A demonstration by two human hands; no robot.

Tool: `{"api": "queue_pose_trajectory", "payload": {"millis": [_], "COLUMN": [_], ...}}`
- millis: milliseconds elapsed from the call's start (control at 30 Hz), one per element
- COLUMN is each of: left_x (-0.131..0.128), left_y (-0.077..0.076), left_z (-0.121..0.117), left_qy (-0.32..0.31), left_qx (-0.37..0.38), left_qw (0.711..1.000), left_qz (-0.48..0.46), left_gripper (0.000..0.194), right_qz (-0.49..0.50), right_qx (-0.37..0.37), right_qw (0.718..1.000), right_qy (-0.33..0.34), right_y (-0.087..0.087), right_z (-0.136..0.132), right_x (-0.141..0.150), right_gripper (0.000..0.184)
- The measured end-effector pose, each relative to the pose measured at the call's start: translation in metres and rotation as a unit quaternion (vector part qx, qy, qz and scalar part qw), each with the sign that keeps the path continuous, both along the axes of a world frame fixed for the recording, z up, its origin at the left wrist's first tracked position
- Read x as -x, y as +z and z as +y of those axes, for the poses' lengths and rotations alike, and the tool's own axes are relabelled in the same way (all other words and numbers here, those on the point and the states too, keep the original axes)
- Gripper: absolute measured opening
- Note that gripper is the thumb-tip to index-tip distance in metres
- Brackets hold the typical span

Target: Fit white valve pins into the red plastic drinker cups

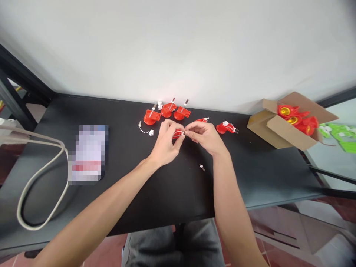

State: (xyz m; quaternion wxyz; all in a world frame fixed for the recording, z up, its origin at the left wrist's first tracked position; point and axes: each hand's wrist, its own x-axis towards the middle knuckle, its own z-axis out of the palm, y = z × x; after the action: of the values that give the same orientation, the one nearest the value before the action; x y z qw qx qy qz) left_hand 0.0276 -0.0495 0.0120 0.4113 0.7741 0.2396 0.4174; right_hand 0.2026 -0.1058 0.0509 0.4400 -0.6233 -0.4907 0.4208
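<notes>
My left hand and my right hand meet over the black table, pinching a small red plastic part between their fingertips. Its white end sits at my right fingers, and much of it is hidden by my fingers. Just beyond my hands lie several similar red parts with metal prongs, such as one to the right and one to the left. A small white switch on a thin white wire lies near my left hand. A short metal pin rests below my right hand.
A cardboard box at the right end of the table holds red parts with yellow centres. A pixelated flat package and a looped beige cable lie at the left. White wall stands behind; grey-trousered legs show below the table edge.
</notes>
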Motion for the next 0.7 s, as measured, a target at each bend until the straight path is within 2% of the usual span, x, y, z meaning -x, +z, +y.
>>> {"api": "queue_pose_trajectory", "payload": {"millis": [700], "left_x": [-0.0005], "left_y": [0.0042], "left_z": [-0.0053], "left_qy": [0.012], "left_qx": [0.029], "left_qw": [1.0], "left_qz": [0.003], "left_gripper": [0.011], "right_qz": [-0.016], "right_qx": [-0.005], "right_qw": [1.0], "right_qy": [0.005], "right_y": [0.0009], "right_z": [-0.0014], "right_x": [-0.0004], "right_gripper": [0.027]}}
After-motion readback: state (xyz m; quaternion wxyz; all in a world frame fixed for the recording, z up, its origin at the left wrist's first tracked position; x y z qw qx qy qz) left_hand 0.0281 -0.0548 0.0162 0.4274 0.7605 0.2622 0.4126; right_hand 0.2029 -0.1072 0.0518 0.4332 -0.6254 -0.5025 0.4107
